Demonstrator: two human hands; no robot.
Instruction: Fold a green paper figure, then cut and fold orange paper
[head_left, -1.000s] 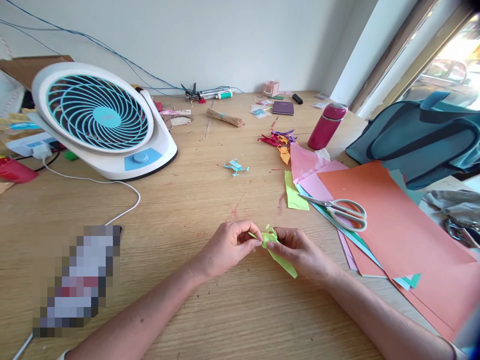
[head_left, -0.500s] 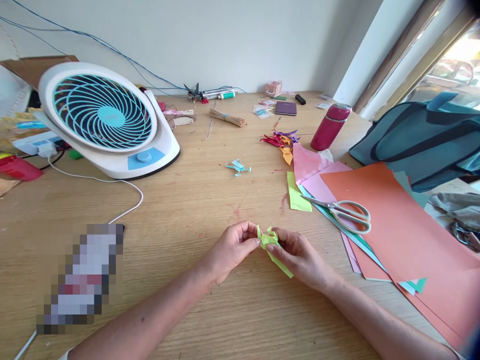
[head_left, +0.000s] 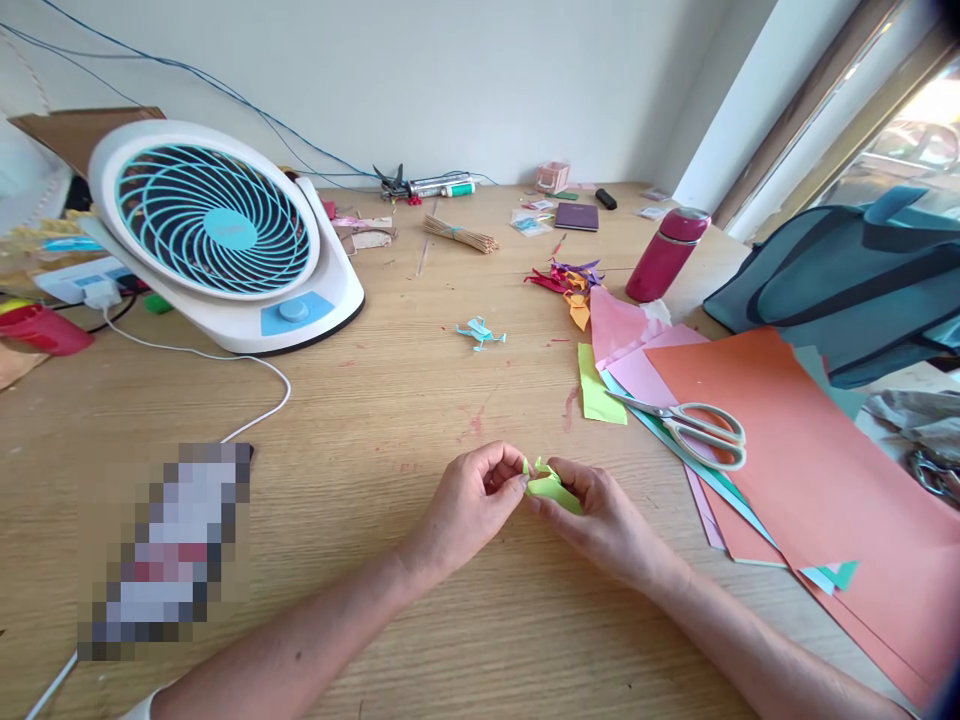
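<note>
Between my hands is a small folded piece of yellow-green paper [head_left: 553, 491] with thin points sticking up at its far side. My left hand [head_left: 480, 497] pinches its left end between thumb and fingertips. Around its right side my right hand [head_left: 604, 515] is closed, thumb in front and fingers behind, hiding part of the folds. Farther off on the table lies a light-blue folded paper figure [head_left: 480, 333] with thin legs. A flat yellow-green paper strip [head_left: 600, 385] rests to the right, beside the paper stack.
Scissors [head_left: 701, 430] lie on stacked coloured sheets [head_left: 780, 460] at right. Behind them stand a red flask [head_left: 667, 258] and a blue-grey bag [head_left: 832, 285]. A white fan [head_left: 345, 270] is at left, its cable near a blurred-out object [head_left: 169, 550]. Folded coloured papers [head_left: 574, 285] sit mid-back.
The yellow-green paper has turned in my fingers; its long lower flap no longer hangs out below my right thumb. The view has shifted slightly.
</note>
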